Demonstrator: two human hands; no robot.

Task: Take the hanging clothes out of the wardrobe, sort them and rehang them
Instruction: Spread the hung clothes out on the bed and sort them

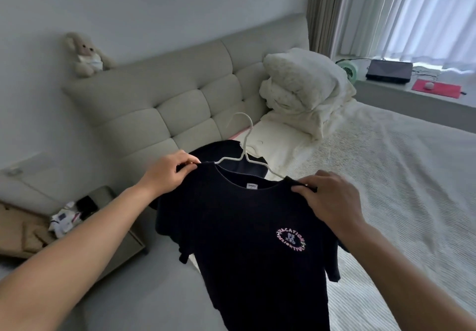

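Observation:
A black T-shirt (239,240) with a round pink print on the chest hangs on a white hanger (242,147) in front of me, over the edge of the bed. My left hand (167,173) pinches the shirt's left shoulder at the collar. On the other shoulder, my right hand (327,196) grips the fabric. The hanger's hook points up and away from me. Behind the shirt, another dark garment (231,160) lies on the bed.
The bed (399,176) with a white cover fills the right side, with pillows (301,91) piled by the padded headboard (180,98). A bedside table (108,214) with small items stands at the left. A window sill with a fan and box is at the far right.

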